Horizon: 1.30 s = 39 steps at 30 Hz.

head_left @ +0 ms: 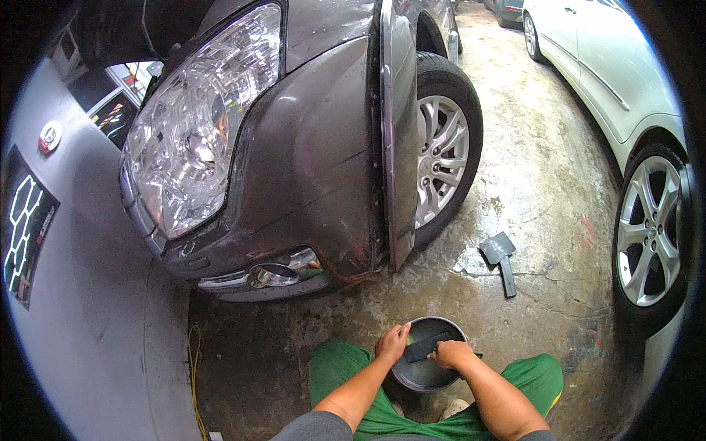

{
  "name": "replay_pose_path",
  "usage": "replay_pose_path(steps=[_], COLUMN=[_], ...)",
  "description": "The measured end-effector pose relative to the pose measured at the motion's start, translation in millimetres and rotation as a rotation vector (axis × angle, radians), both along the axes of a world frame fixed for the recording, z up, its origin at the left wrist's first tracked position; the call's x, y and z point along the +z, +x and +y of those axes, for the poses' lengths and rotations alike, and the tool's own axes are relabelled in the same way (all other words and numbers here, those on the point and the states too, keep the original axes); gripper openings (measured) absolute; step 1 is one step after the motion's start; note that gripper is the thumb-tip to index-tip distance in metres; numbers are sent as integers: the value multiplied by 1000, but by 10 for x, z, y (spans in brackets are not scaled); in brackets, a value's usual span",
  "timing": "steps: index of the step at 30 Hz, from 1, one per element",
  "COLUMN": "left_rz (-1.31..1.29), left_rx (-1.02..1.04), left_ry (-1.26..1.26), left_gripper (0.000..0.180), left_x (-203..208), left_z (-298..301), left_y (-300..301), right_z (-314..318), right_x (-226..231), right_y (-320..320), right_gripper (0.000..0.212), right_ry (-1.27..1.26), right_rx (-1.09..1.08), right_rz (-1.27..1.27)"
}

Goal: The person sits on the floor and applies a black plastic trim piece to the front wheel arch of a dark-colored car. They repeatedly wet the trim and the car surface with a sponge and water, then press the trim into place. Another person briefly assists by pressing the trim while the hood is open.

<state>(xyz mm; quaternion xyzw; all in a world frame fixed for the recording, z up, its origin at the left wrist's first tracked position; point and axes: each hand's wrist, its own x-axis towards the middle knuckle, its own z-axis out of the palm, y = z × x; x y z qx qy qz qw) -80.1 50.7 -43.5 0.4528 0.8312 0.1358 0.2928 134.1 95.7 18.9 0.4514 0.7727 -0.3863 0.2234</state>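
Observation:
A round dark bucket (421, 385) with greyish liquid in it stands between my knees. My left hand (392, 343) is closed at its left rim, with fingertips over the edge. My right hand (454, 354) reaches over the right side, fingers closed on the end of a flat black block (429, 347). The block is tilted inside the bucket, and I cannot tell how much of it is wet. Ahead of me, a dark car bumper (309, 184) has a dull, scuffed-looking surface.
A dark square sheet (498, 248) and a narrow black block (507, 278) lie on the stained concrete floor. The car's front wheel (443, 147) stands behind the bumper edge. A white car (610, 81) is on the right, a grey wall (88, 309) on the left, with a yellow cable (195, 367) beside it.

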Motion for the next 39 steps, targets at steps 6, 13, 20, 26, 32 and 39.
replay_pose_path(steps=[6,13,20,26,32,39], left_rz=[22,-6,-9,-28,-9,-4], left_rx=[18,-30,-53,-69,-76,-70], left_ry=[65,62,146,173,174,152], left_gripper=[61,60,60,57,60,60], left_x=[-56,33,-60,5,-28,-65], left_z=[-24,4,6,23,2,8], left_y=[1,14,0,67,37,35], right_z=[7,28,-7,31,113,-64], right_x=[156,181,-9,-44,466,-422], right_y=[-30,-14,87,7,32,12], right_gripper=[68,68,27,31,32,33], right_ry=[-31,-48,115,89,229,182], right_rx=[-73,-76,-1,-15,-128,-163], right_rz=[17,24,149,180,288,197])
